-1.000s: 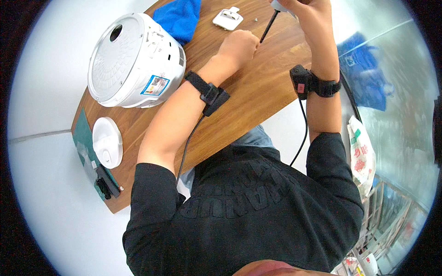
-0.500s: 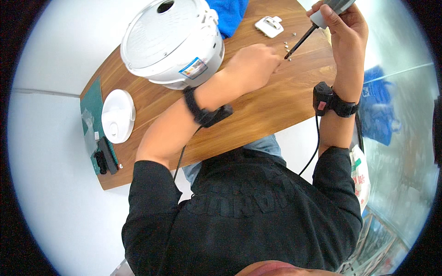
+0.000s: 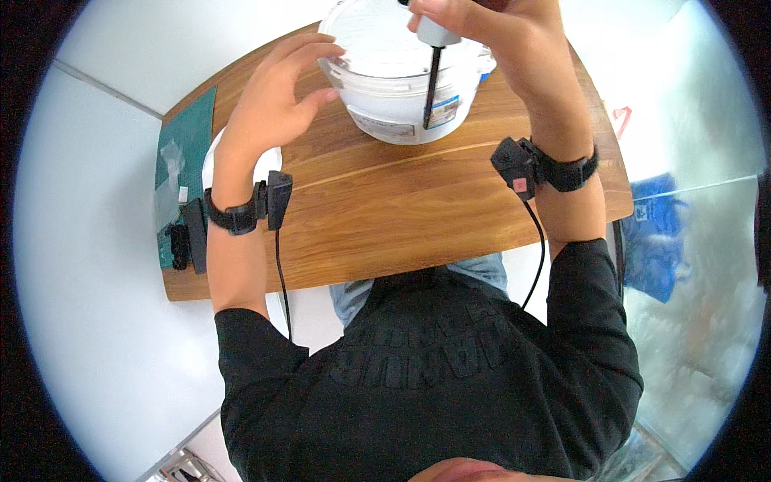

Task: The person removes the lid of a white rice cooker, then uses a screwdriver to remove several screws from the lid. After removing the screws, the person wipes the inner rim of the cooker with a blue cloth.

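A white rice cooker stands on the wooden table at the top of the view. My left hand is spread beside its left side, fingertips at the rim, holding nothing. My right hand is above the cooker, closed around the grey handle of a screwdriver whose dark shaft points down over the cooker's front. Both wrists carry black strapped devices with cables.
A green cutting mat lies at the table's left end with small dark tools and a clear bag on it. A white round lid sits partly hidden behind my left forearm. Blue cloth lies on the floor at right.
The view has shifted so the cooker now sits centred at the top. My right hand brought the screwdriver from the small parts at right over the cooker; my left hand moved to its side.
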Tool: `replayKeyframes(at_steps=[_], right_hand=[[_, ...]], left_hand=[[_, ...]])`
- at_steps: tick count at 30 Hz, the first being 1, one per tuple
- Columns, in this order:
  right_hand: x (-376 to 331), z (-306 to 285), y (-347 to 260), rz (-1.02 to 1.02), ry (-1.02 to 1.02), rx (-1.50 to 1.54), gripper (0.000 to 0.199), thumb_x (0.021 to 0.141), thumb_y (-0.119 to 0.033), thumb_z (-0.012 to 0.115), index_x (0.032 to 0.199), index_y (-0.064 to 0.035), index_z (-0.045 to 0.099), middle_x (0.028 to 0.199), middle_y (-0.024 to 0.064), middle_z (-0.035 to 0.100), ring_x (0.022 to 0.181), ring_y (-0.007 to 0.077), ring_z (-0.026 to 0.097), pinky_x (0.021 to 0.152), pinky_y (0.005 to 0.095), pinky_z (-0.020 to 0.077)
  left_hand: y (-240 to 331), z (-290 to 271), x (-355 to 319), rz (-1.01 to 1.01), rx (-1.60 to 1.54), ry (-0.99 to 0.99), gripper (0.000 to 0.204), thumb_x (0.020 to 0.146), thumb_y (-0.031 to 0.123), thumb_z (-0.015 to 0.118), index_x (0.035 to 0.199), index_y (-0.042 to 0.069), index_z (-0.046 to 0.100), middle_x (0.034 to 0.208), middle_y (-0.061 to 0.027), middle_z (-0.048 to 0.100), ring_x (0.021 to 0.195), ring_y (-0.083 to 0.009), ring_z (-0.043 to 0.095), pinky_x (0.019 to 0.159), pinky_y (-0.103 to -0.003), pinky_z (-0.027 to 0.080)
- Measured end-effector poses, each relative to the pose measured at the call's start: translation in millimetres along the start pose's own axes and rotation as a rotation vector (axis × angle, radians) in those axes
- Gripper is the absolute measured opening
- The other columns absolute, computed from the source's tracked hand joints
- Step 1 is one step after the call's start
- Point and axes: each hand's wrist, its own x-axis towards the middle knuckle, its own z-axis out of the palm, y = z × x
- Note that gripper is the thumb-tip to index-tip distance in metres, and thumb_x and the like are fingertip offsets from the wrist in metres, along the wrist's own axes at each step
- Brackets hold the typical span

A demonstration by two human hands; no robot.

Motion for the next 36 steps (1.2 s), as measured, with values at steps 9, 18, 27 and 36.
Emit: replayKeyframes(at_steps=[9,18,27,36], right_hand=[[33,32,18,-0.118,-0.004,-0.258,0.037,0.089,-0.008,0.08,0.116,0.0056,0.059,0.09,0.0058,0.065,0.079,0.0104,0.064,0.069,0.026,0.0573],[32,30,4,-0.271,0.028,-0.279,0.04,0.09,-0.011,0.08,0.119,0.0054,0.058,0.087,0.0053,0.067,0.076,0.0103,0.066,0.066,0.0242,0.0579],[29,28,-2,-0.257,0.062,-0.385,0.042,0.091,-0.012,0.08,0.121,0.0067,0.057,0.089,0.0066,0.067,0.077,0.011,0.066,0.066,0.0247,0.0586],[38,20,11,-0.269,0.007,-0.377,0.039,0.091,-0.013,0.08,0.117,0.0053,0.058,0.089,0.0067,0.066,0.078,0.0116,0.066,0.068,0.0255,0.0589]], left_hand=[[7,21,2,0.105,-0.004,0.138,0.024,0.082,0.021,0.081,0.102,0.01,0.073,0.106,-0.0097,0.07,0.1,-0.0319,0.067,0.085,-0.041,0.055],[40,42,9,0.231,-0.015,0.252,0.036,0.075,0.031,0.087,0.097,0.006,0.073,0.09,-0.0071,0.064,0.085,-0.0266,0.062,0.074,-0.038,0.051],[45,39,11,0.155,-0.046,0.189,0.037,0.075,0.028,0.088,0.099,0.005,0.073,0.096,-0.0092,0.067,0.087,-0.029,0.066,0.078,-0.039,0.054],[41,39,11,0.212,-0.038,0.23,0.034,0.079,0.031,0.085,0.099,0.006,0.074,0.088,-0.0068,0.067,0.08,-0.0242,0.063,0.071,-0.037,0.052]])
